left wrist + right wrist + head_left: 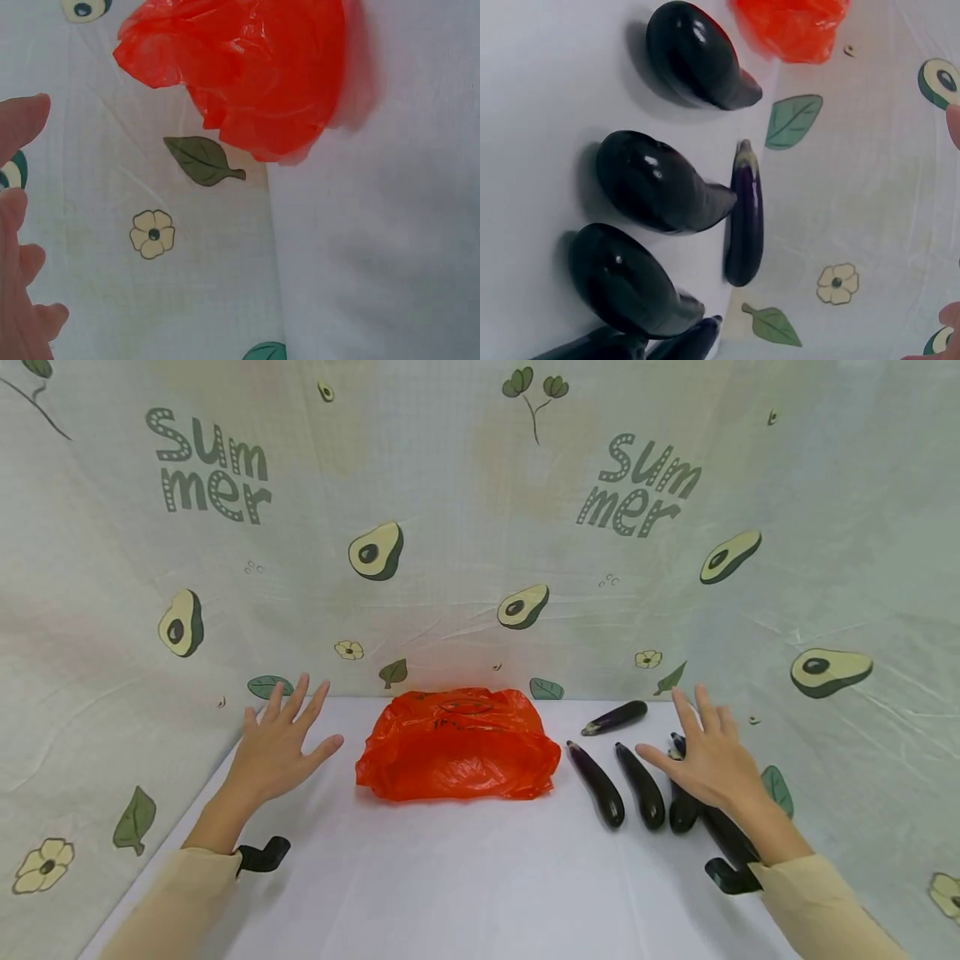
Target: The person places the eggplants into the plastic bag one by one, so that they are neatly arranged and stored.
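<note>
A crumpled red plastic bag with dark print lies at the back middle of the white table. To its left, my left hand has its fingers spread and holds nothing. Several dark purple eggplants lie to the right of the bag. One eggplant lies crosswise at the back; nearer ones, such as this eggplant and another eggplant, lie side by side. My right hand, fingers spread and holding nothing, appears over the rightmost eggplants and partly hides them in the head view.
A pale cloth printed with avocados, leaves and the word "summer" hangs behind the table and along both sides. The white tabletop shows in front of the bag. Black straps are at both wrists, beside beige sleeves.
</note>
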Tool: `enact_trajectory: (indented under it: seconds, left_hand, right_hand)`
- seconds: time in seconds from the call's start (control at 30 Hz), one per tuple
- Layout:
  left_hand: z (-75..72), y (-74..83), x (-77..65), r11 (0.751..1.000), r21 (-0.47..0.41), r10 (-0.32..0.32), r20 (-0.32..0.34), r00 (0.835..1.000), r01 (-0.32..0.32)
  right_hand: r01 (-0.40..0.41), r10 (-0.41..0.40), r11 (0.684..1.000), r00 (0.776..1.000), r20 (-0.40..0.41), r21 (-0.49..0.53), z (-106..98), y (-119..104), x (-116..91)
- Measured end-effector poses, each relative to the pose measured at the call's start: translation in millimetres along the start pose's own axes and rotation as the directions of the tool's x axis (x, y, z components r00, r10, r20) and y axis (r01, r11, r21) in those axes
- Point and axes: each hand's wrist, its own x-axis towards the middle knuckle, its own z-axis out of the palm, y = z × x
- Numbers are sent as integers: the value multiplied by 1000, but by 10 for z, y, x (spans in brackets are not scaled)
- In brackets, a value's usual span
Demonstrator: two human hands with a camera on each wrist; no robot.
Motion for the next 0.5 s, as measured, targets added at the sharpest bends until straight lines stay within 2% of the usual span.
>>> enact_trajectory:
  seconds: [0.27,0.5]
  left_hand:
    - [83,82,51,990,-137,-11,58,998,19]
    - [197,105,108,953,-301,-7,81,997,32]
  right_hand:
    - [-29,27,997,999,37,65,3,-66,65]
    - [-41,36,991,998,43,125,53,-92,131]
